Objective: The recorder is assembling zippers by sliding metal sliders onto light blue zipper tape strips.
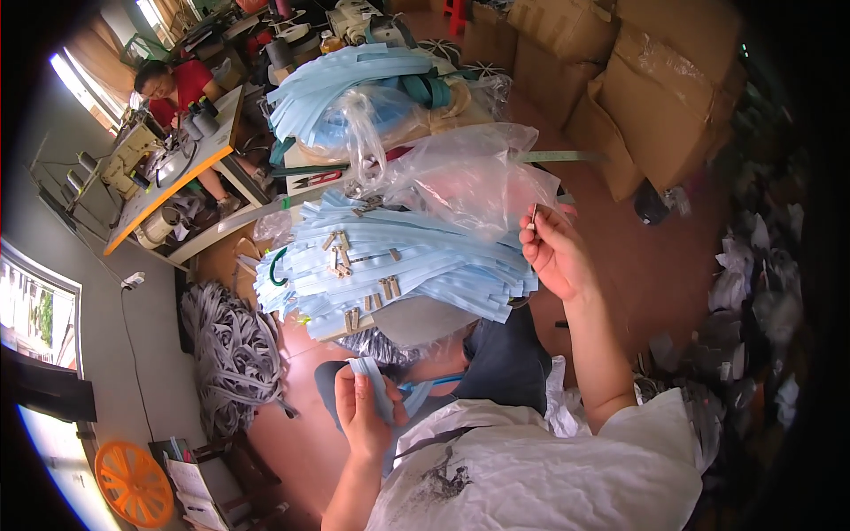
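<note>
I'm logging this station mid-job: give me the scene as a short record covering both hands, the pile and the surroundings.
Left hand: gripping a flat light-blue fabric strip
Right hand: raised, pinching a small slim piece, too small to identify
Centre: pile of light-blue fabric strips, small metallic-looking pieces scattered on top
Beyond pile: crumpled clear plastic bag
Left floor: heaped grey fabric strips
Upper right: brown cardboard boxes
Upper left: co-worker in red top at orange-edged sewing table

Bits (343, 257) lie on the strips (438, 252), with the bag (478, 173) behind them, boxes (655, 97) back right and a strap heap (232, 363) left
</note>
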A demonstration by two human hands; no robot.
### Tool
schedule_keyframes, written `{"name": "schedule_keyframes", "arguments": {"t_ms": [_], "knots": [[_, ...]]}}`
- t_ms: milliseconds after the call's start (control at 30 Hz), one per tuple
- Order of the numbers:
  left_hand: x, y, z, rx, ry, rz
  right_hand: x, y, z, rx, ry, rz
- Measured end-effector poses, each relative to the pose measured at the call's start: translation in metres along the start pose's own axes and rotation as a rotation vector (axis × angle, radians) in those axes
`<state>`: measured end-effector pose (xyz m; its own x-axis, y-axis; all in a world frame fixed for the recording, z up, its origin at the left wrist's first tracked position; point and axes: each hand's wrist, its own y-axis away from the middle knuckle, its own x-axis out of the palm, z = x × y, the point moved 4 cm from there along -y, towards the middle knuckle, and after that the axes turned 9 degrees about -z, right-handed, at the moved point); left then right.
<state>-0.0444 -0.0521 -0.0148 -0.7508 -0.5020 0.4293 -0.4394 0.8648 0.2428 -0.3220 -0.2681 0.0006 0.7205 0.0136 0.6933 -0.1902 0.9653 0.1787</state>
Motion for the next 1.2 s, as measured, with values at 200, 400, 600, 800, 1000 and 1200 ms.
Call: {"name": "schedule_keyframes", "arguments": {"t_ms": [200,400,600,800,1000,1200], "knots": [[0.014,-0.003,-0.003,0.014,-0.092,0.096,0.037,0.047,-0.037,0.154,-0.077,0.109],[0.016,0.002,-0.005,0.058,-0.149,0.112,0.062,0.063,-0.076,0.326,-0.128,0.327],[0.021,0.008,-0.015,0.050,-0.172,0.092,0.083,0.078,-0.107,0.512,-0.100,0.363],[0.020,0.010,-0.018,0.022,-0.180,0.139,0.102,0.082,-0.110,0.502,0.045,0.406],[0.014,0.011,-0.018,-0.005,-0.140,0.221,0.105,0.079,-0.118,0.446,0.159,0.442],[0.012,0.007,-0.016,0.112,-0.160,0.128,0.106,0.077,-0.123,0.454,0.144,0.423]]}}
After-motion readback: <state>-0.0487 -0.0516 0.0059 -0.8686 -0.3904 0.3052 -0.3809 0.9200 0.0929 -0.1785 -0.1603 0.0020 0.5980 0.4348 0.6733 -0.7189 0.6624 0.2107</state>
